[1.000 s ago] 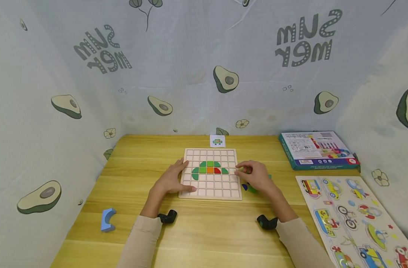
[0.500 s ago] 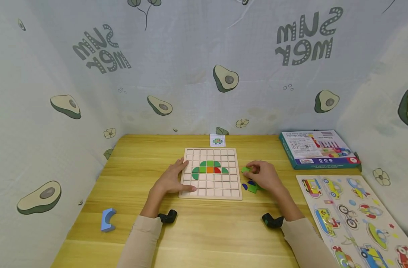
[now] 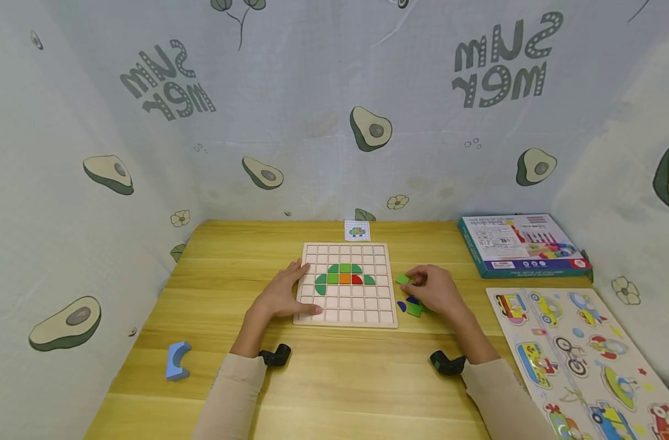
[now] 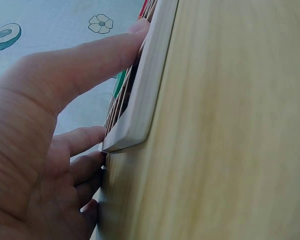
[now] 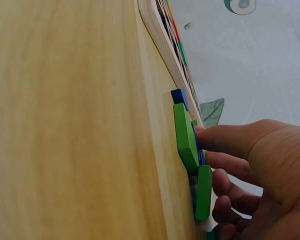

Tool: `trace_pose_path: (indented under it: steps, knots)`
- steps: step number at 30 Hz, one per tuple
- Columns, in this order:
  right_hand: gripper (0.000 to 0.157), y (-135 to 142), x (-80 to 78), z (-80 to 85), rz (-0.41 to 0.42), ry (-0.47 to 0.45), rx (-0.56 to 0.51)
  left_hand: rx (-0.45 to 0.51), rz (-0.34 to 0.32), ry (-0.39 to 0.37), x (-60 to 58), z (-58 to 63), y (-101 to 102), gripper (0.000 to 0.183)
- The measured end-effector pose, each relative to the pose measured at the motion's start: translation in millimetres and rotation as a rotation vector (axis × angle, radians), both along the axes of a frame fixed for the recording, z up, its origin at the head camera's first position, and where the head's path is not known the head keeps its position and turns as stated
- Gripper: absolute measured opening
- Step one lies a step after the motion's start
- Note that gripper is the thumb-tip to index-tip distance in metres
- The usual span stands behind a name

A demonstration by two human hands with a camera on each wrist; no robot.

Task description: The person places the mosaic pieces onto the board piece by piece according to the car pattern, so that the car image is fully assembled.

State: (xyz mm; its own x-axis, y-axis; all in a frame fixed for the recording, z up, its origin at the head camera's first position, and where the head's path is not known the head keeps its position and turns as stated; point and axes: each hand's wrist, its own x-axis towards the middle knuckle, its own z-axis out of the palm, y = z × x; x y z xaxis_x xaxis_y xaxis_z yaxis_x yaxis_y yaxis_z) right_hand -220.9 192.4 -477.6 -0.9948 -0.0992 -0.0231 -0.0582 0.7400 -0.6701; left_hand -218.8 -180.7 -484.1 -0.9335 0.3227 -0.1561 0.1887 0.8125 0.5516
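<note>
In the head view my left hand (image 3: 281, 292) rests at the left side of a square wooden grid board (image 3: 361, 315). Its thumb lies over the lower left of the board and its fingers reach along the left edge. Green, orange and red tiles (image 3: 344, 278) sit in the middle cells. Right of the board, my right hand (image 3: 434, 289) has thumb and index finger at a light green tile (image 3: 402, 278), seemingly pinching it. Close below lie a blue half-round tile (image 3: 402, 306) and a green tile (image 3: 414, 310). More green tiles (image 5: 203, 192) show under the fingers in the right wrist view.
A small picture card (image 3: 357, 231) leans behind the board. At the right are a boxed set (image 3: 523, 247) and a large vehicle puzzle sheet (image 3: 581, 360). A blue arch block (image 3: 177, 361) stands front left. Printed cloth (image 3: 312, 91) encloses the table.
My right hand has drawn back rightward from the board's edge to the loose tiles, then stayed nearly still. The left hand has not moved.
</note>
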Motion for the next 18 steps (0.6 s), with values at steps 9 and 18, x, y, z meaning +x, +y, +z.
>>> trace_pose_path:
  steps: [9,18]
  knots:
    - [0.034,0.5,0.0,-0.9,0.003,0.012,0.007,-0.002,0.005,0.003,0.2,-0.1,0.4,0.115]
    - [0.034,-3.2,1.2,0.9,0.004,0.041,-0.007,0.003,0.006,0.001,1.4,2.4,0.0,0.114]
